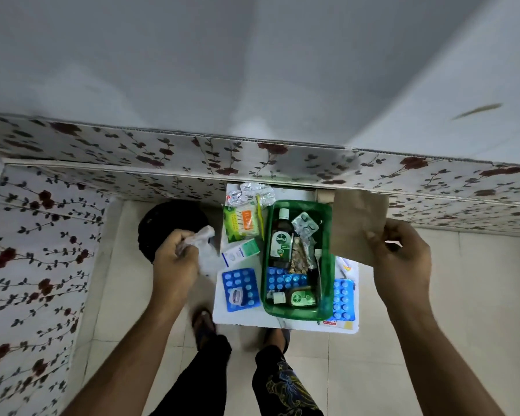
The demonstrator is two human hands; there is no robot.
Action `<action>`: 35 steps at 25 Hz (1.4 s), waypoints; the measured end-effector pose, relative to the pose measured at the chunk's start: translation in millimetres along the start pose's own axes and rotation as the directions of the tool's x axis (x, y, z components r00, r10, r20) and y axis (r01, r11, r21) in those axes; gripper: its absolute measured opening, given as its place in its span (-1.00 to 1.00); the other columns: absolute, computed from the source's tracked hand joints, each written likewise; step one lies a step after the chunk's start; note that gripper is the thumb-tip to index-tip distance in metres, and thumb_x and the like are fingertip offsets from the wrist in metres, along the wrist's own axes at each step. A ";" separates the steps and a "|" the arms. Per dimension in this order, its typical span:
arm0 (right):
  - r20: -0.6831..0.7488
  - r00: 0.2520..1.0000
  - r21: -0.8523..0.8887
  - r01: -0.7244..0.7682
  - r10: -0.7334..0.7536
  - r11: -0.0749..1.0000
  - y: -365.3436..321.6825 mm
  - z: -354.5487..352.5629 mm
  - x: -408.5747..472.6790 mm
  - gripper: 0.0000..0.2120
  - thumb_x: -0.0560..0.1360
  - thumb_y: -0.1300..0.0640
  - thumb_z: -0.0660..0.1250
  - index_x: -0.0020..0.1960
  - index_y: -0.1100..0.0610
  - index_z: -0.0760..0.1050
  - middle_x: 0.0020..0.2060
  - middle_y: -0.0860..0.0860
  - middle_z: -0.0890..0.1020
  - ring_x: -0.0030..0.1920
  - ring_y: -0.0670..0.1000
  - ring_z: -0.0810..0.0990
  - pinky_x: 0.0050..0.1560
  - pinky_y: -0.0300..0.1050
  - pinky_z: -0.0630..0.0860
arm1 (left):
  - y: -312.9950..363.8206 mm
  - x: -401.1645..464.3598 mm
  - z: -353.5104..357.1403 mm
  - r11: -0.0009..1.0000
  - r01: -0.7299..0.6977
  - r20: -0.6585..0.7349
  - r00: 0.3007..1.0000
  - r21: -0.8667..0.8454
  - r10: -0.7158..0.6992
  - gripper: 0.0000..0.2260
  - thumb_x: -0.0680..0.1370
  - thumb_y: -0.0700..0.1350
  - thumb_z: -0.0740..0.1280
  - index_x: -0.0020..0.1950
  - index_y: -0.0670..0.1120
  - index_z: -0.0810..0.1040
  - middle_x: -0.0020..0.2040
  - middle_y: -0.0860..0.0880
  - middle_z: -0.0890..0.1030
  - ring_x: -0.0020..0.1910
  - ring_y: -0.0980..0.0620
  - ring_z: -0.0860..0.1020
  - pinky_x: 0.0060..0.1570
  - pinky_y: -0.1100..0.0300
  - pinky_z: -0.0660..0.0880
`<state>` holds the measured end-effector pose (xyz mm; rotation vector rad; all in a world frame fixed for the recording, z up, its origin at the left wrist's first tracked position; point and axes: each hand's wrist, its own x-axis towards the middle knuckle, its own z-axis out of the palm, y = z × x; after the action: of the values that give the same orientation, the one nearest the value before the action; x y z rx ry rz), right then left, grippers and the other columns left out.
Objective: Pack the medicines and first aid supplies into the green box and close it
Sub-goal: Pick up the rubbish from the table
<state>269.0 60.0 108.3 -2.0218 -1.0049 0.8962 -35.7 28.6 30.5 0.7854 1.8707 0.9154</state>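
Observation:
The open green box (327, 295) stands on a small white table (246, 319). Inside lie a large Dettol bottle (281, 241), a small Dettol bottle (297, 298), blue pill strips (282, 280) and a silver blister pack (304, 226). My right hand (403, 259) holds a brown paper packet (357, 226) above the box's right side. My left hand (176, 259) grips a crumpled clear plastic wrapper (200, 235) left of the table. On the table left of the box lie a blue pill strip (240, 289), a white-green carton (240, 253) and a green-orange packet (241, 223).
Crumpled silver foil strips (249, 193) lie at the table's far edge. Another blue pill strip (344, 300) and papers lie right of the box. A black round stool (168, 226) stands on the floor at left. A floral-covered counter (252, 157) runs behind. My feet are below the table.

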 end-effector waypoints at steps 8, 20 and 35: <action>0.405 0.911 -0.116 0.141 -0.082 0.983 -4.8 257.1 -68.1 -0.91 0.48 0.25 0.35 -0.05 0.11 0.59 -0.20 0.00 0.70 -0.18 0.06 0.66 -0.17 -0.10 0.53 | -118.0 129.7 -86.1 0.946 0.323 0.031 0.946 0.023 -0.323 -0.77 0.45 -0.20 0.39 -0.39 -0.05 0.46 -0.33 -0.13 0.45 -0.31 -0.06 0.44 -0.22 0.06 0.31; 0.498 0.851 -0.473 0.105 0.167 0.875 143.4 532.5 -55.2 -0.72 0.57 0.05 0.20 -0.21 0.20 0.51 -0.24 0.08 0.60 -0.14 0.14 0.57 -0.20 -0.11 0.43 | -312.1 289.1 -82.0 0.900 0.396 0.204 0.880 0.183 -0.429 -0.44 0.43 -0.01 0.38 0.41 -0.08 0.37 0.19 -0.11 0.53 0.16 -0.16 0.54 0.21 -0.11 0.50; 0.460 0.886 -0.280 0.199 -0.050 0.939 1.8 271.3 -107.0 -0.78 0.48 0.08 0.27 0.08 0.05 0.59 -0.02 0.06 0.72 0.04 0.14 0.66 0.02 -0.03 0.56 | -91.1 97.9 -89.2 0.969 0.105 0.201 0.968 0.226 -0.152 -0.88 0.54 -0.15 0.33 0.01 0.00 0.63 -0.09 -0.01 0.67 -0.10 0.03 0.65 0.05 0.04 0.58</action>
<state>0.7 43.5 -4.9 -2.0172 -1.6104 1.2264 -169.8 34.6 -58.0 0.8452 1.8207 0.5295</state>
